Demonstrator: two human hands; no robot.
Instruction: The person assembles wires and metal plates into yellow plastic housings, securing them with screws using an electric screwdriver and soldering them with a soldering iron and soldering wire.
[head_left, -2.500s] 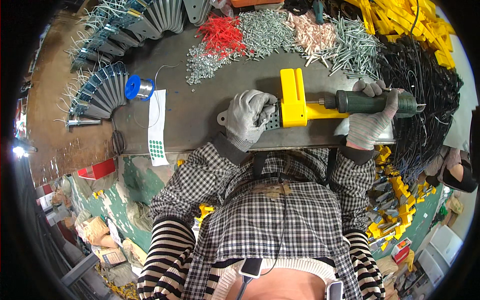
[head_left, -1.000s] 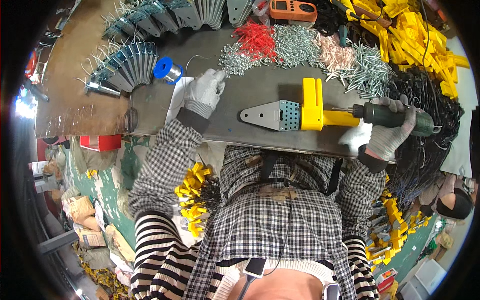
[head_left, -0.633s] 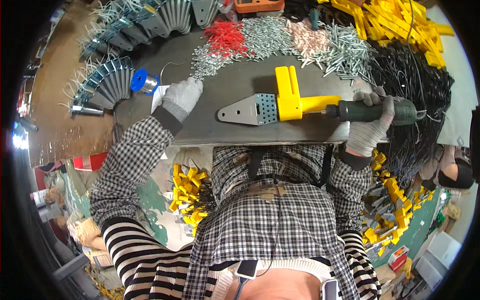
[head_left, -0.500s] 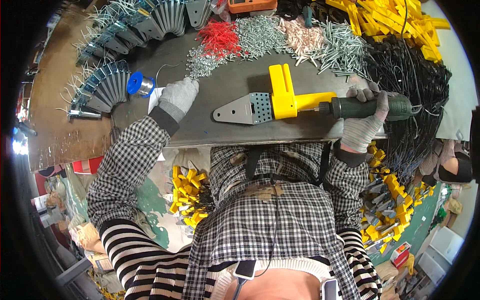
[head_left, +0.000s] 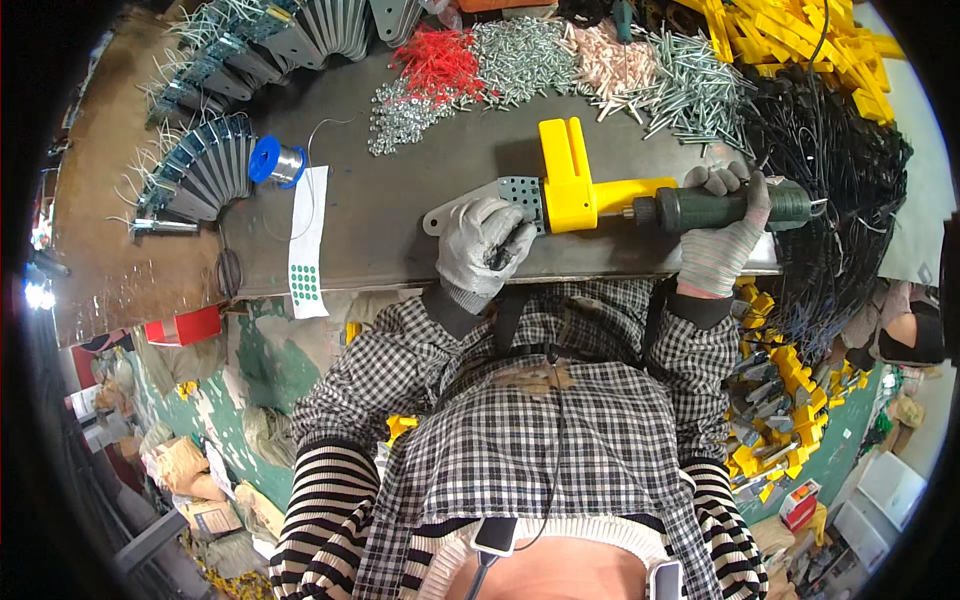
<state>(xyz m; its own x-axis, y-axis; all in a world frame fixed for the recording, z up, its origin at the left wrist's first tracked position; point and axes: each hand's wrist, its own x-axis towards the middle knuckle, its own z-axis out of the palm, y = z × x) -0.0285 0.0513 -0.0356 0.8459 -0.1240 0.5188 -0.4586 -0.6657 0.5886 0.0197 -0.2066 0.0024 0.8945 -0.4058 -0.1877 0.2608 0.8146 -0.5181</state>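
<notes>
My gloved right hand [head_left: 718, 255] is wrapped round a dark green electric screwdriver [head_left: 790, 205], which lies level with its bit pointing left. The bit meets the side of a yellow plastic piece [head_left: 570, 200] with a handle-like arm, lying on the bench. A grey tapered metal plate [head_left: 438, 217] with a perforated section extends left from the yellow piece. Over this plate is my gloved left hand [head_left: 484, 245], its fingers curled together near the joint with the yellow piece. Whatever those fingers hold, if anything, is too small or hidden to make out.
Small nuts [head_left: 400, 120], red pieces [head_left: 438, 65], silver screws [head_left: 520, 60] and longer pins [head_left: 690, 85] lie in heaps at the back. A solder wire spool [head_left: 277, 162], a white label strip [head_left: 308, 235] and scissors [head_left: 229, 270] are at left. Black cables [head_left: 830, 170] crowd the right.
My left hand has moved right and nearer, from the nut heap to the grey plate, uncovering the white strip. My right hand holds the screwdriver in nearly the same spot.
</notes>
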